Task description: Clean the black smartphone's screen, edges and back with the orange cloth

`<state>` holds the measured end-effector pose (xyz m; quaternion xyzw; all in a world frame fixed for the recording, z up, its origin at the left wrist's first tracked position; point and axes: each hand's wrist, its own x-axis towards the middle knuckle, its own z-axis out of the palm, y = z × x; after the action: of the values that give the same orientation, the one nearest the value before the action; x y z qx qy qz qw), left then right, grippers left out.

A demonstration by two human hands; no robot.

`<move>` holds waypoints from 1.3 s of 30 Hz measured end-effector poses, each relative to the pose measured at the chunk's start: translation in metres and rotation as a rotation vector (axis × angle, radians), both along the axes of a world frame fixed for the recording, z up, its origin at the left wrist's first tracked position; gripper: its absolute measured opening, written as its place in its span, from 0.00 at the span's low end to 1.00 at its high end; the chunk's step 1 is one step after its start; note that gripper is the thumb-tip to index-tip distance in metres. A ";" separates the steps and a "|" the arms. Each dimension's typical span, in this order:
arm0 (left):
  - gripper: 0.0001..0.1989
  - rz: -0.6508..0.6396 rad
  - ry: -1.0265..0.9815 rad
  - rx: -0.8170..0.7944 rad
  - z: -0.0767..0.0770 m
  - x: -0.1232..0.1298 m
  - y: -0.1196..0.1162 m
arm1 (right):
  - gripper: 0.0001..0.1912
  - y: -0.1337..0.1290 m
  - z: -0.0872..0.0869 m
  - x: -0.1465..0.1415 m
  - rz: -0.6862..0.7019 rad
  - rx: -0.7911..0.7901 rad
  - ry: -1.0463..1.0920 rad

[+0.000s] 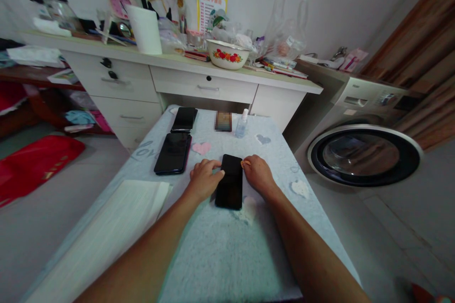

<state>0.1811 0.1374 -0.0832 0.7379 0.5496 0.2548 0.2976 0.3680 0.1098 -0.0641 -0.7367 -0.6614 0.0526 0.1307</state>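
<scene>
A black smartphone (229,184) lies flat on the cloth-covered table between my hands, its screen dark. My left hand (206,177) grips its left edge, with the thumb over the border of the screen and the index finger higher up. At the upper right edge, my right hand (258,173) is closed in a pinch. A small orange item (245,164) shows at those fingertips, against the phone's side; its kind is too small to tell.
Two dark devices, a nearer one (173,153) and a farther one (184,119), lie at left. A spray bottle (241,125) stands at the back beside a blurred-out card-like item (223,121). A pale folded sheet (117,227) lies front left. Beyond are a desk (170,73) and a washing machine (341,128).
</scene>
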 end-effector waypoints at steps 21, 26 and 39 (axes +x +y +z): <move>0.47 -0.526 -0.579 -0.437 0.016 -0.008 -0.021 | 0.12 -0.003 -0.007 0.004 0.086 0.237 0.279; 0.54 -0.598 -0.410 -0.322 0.017 -0.009 -0.024 | 0.11 -0.002 -0.008 0.004 0.170 0.383 0.433; 0.31 -0.551 -0.358 -0.171 0.021 -0.002 -0.028 | 0.13 -0.010 0.010 0.005 0.350 0.460 0.462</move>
<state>0.1789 0.1096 -0.0625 0.7744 0.2881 0.2434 0.5080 0.3729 0.1002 -0.0537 -0.5326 -0.7249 0.0888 0.4279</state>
